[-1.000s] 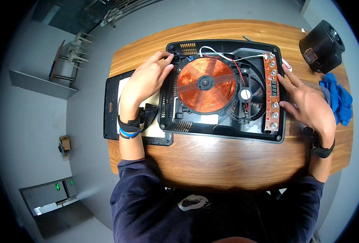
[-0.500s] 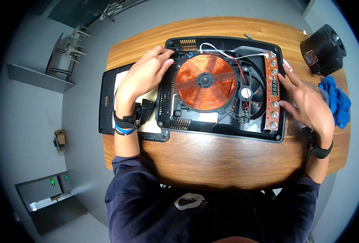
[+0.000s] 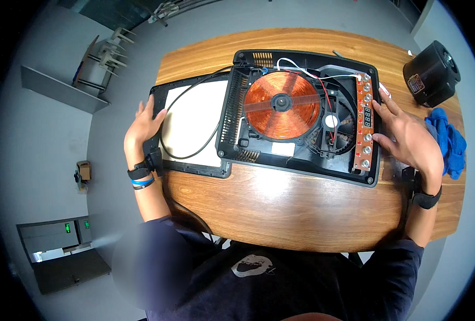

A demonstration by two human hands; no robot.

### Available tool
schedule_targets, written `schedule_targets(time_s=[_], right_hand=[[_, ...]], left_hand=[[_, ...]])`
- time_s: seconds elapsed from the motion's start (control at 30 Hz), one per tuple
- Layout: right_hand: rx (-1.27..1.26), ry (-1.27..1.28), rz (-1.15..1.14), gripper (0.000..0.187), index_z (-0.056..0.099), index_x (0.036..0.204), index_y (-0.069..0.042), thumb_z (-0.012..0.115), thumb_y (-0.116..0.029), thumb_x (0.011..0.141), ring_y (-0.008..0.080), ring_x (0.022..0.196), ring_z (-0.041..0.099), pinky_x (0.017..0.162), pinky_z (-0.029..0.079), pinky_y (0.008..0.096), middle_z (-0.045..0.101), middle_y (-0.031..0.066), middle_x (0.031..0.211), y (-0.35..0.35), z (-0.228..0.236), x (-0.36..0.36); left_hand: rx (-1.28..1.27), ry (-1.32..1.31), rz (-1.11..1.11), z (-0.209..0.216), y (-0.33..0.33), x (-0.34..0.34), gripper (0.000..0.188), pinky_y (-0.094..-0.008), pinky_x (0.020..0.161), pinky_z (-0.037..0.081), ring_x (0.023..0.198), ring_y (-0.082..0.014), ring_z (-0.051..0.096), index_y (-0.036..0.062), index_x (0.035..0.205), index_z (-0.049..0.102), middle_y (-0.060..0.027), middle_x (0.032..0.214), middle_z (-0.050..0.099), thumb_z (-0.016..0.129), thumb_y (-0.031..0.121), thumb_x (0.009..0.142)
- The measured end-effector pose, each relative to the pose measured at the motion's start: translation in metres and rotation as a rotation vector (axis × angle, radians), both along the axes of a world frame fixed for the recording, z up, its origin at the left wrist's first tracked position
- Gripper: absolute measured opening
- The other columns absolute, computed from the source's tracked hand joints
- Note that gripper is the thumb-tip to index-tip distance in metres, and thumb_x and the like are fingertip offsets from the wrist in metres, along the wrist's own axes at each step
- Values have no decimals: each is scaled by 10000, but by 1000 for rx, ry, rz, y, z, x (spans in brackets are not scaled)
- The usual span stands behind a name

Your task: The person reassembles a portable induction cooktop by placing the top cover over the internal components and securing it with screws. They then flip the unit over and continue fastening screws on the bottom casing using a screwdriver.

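An opened induction cooker base [image 3: 296,163] lies on the wooden table, its inside facing up. Within it are a round copper coil [image 3: 296,120], a fan [image 3: 346,128] partly under a bracket, and a brown control board [image 3: 364,152] along the right side. To its left lies the removed cover panel [image 3: 194,115], pale in the middle with a black frame. My left hand [image 3: 144,125] is at the panel's left edge, fingers apart. On the right edge of the base, beside the control board, rests my right hand [image 3: 409,134] with fingers spread. Neither hand holds anything.
A black power cord [image 3: 164,142] loops over the panel and runs off the table's near edge. At the right stand a black cylindrical device [image 3: 430,75] and a crumpled blue cloth [image 3: 446,142]. A small pen-like object [image 3: 337,53] lies behind the base.
My left hand has moved left from the base's upper left corner to the panel's outer edge. The cord loop over the panel now shows. My right hand stays at the base's right edge.
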State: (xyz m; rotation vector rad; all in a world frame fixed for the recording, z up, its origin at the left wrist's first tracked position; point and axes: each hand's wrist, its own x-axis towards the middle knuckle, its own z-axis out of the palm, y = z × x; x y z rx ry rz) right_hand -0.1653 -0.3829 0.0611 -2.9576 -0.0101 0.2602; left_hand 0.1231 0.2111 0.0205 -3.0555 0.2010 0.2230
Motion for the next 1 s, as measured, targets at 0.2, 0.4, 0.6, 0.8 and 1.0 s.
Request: schedule_targets(time_s=[0.2, 0.4, 0.6, 0.8, 1.0], right_hand=[[126, -124, 7, 934, 423, 1724, -67, 884, -159, 917, 466, 1517, 544, 1216, 529, 505, 289, 233, 1839, 4, -9, -3], [182, -108, 55, 927, 441, 1733, -149, 836, -31, 903, 453, 1647, 382, 1302, 469, 522, 285, 201, 1849, 18, 8, -1], [92, -47, 195, 721, 651, 1574, -103, 759, 61, 881, 430, 1675, 348, 1308, 469, 530, 408, 132, 1808, 28, -1, -2], [90, -52, 237, 648, 681, 1529, -64, 748, 57, 896, 402, 1676, 358, 1303, 472, 530, 437, 136, 1791, 20, -3, 0], [74, -46, 212, 602, 687, 1521, -67, 741, 26, 929, 398, 1656, 397, 1302, 467, 523, 502, 148, 1745, 25, 4, -4]], left_hand=[[-128, 15, 70, -23, 61, 11, 853, -454, 1277, 443, 1525, -447, 574, -37, 1701, 441, -367, 1598, 589, 657, 528, 1099], [-181, -67, 178, -19, 58, 0, 727, -495, 1123, 567, 1315, -462, 727, -65, 1553, 605, -366, 1416, 716, 819, 392, 1030], [-277, -45, 234, -32, 94, 9, 563, -448, 965, 599, 1057, -350, 792, -79, 1329, 742, -282, 1175, 803, 862, 371, 1012], [-540, -76, 290, -44, 128, 9, 450, -414, 838, 581, 883, -241, 711, -39, 1189, 752, -134, 950, 769, 815, 389, 1067], [-746, -40, 409, -21, 135, -7, 440, -363, 889, 541, 946, -152, 627, -5, 1152, 711, -56, 995, 718, 663, 432, 1168]])
